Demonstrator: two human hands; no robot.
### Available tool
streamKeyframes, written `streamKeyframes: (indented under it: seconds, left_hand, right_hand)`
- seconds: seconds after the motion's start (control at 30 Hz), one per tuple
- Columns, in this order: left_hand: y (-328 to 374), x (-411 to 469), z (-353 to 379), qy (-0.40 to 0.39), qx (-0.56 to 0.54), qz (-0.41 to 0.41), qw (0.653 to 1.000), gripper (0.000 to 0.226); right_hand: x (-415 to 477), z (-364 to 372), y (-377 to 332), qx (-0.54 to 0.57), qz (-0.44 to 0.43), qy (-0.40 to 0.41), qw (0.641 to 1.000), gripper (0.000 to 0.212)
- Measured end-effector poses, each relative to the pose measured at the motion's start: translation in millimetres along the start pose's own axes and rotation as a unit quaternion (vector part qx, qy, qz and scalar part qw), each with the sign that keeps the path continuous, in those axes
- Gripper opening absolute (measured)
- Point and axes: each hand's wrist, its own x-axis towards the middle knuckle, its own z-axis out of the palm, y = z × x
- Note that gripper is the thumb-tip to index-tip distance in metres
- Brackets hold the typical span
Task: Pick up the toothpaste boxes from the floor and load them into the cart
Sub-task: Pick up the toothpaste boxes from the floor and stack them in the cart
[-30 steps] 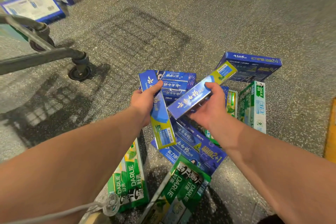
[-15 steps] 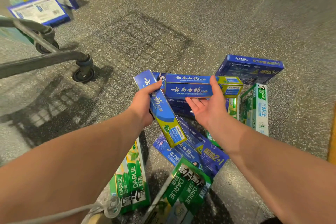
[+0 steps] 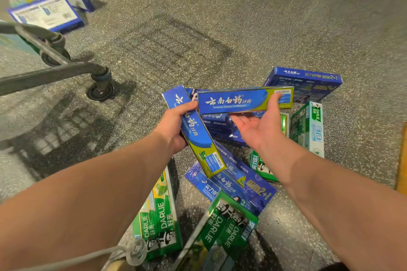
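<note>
The cart stands left; the toothpaste boxes lie heaped near right, two more boxes far left behind the cart.

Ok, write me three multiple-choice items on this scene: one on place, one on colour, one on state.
1. From the left hand, the cart wheel lies: A) right B) directly below C) left.
2. The DARLIE boxes are mostly: A) green B) red C) black.
3. The left hand: A) is empty B) grips a slim blue box C) rests on the floor.
Answers: C, the wheel sits further left in the view; A, green faces show; B, its fingers wrap the box.
</note>
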Motion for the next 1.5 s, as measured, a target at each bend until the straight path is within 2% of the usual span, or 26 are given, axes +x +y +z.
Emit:
streamKeyframes:
  seconds: [0.07, 0.13, 0.23, 0.33, 0.47, 0.53, 0.6, 0.67, 0.77, 0.83, 0.87, 0.9, 0.97, 1.0, 1.03, 1.07, 1.13, 1.17, 1.2, 1.3, 1.43, 1.5]
  left_hand:
    - [1, 2, 2, -0.003, -0.016, 0.007, 1.000, 0.027]
    - [3, 4, 2, -0.003, -0.034, 0.011, 0.999, 0.016]
    - [5, 7, 3, 0.005, -0.058, 0.010, 0.998, 0.021]
    - [5, 10, 1, 0.019, -0.065, 0.017, 0.998, 0.029]
    - [7, 6, 2, -0.004, -0.083, 0.011, 0.996, 0.020]
    - [14, 5, 6, -0.005, -0.105, 0.018, 0.994, 0.017]
    - [24, 4, 11, -0.010, -0.126, 0.027, 0.992, 0.023]
    - [33, 6, 14, -0.010, -0.127, 0.029, 0.991, 0.027]
    - [40, 6, 15, -0.003, -0.151, 0.034, 0.988, 0.029]
    - [41, 3, 17, 0.008, -0.149, 0.030, 0.988, 0.023]
    - [40, 3, 17, 0.009, -0.145, 0.028, 0.989, 0.019]
    - [38, 3, 16, 0.012, -0.141, 0.025, 0.990, 0.017]
    - [36, 3, 13, 0.027, -0.138, 0.023, 0.990, 0.018]
    - [34, 6, 9, 0.037, -0.138, 0.026, 0.989, 0.019]
    - [34, 8, 6, 0.047, -0.140, 0.028, 0.989, 0.026]
    - [34, 11, 3, 0.058, -0.148, 0.028, 0.987, 0.043]
    - [31, 22, -4, 0.081, -0.167, 0.018, 0.982, 0.096]
    - [28, 35, -9, 0.083, -0.180, 0.014, 0.980, 0.113]
    - [25, 43, -12, 0.083, -0.190, 0.016, 0.978, 0.119]
    - [28, 29, 0, 0.090, -0.213, 0.040, 0.972, 0.106]
    - [31, 7, 15, 0.168, -0.203, 0.084, 0.961, 0.073]
    - [31, 6, 14, 0.185, -0.185, 0.094, 0.961, 0.084]
  right_hand:
    - [1, -5, -1, 0.009, 0.008, -0.004, 1.000, 0.080]
    - [-2, -8, 0, -0.003, 0.012, -0.006, 1.000, 0.081]
    - [-10, -9, 7, -0.073, 0.032, -0.020, 0.997, 0.065]
    - [-12, -10, 19, -0.135, 0.056, -0.034, 0.989, 0.063]
    - [-17, -11, 27, -0.189, 0.085, -0.056, 0.977, 0.043]
    - [-18, -14, 33, -0.199, 0.106, -0.063, 0.972, 0.051]
    - [-22, -16, 42, -0.220, 0.120, -0.063, 0.966, 0.069]
    - [-26, -13, 47, -0.222, 0.115, -0.060, 0.966, 0.074]
    - [-29, -7, 47, -0.192, 0.100, -0.062, 0.974, 0.055]
    - [-26, -6, 46, -0.186, 0.091, -0.054, 0.977, 0.037]
    - [-24, -6, 45, -0.191, 0.081, -0.045, 0.977, 0.035]
    - [-23, -5, 44, -0.197, 0.064, -0.036, 0.978, 0.047]
    - [-16, -9, 40, -0.223, 0.021, -0.020, 0.974, 0.091]
    - [-15, -9, 36, -0.248, 0.005, -0.020, 0.969, 0.104]
    - [-16, -9, 34, -0.277, -0.005, -0.032, 0.960, 0.108]
    - [-16, -8, 31, -0.308, -0.010, -0.050, 0.950, 0.105]
    - [-19, -4, 31, -0.353, -0.015, -0.079, 0.932, 0.096]
    - [-20, -3, 32, -0.357, -0.012, -0.083, 0.930, 0.093]
    - [-20, -3, 33, -0.357, -0.010, -0.084, 0.930, 0.092]
    - [-20, -5, 36, -0.354, -0.016, -0.090, 0.931, 0.085]
    - [-19, -6, 35, -0.335, 0.014, -0.121, 0.934, 0.073]
    - [-17, -6, 35, -0.319, 0.030, -0.126, 0.939, 0.072]
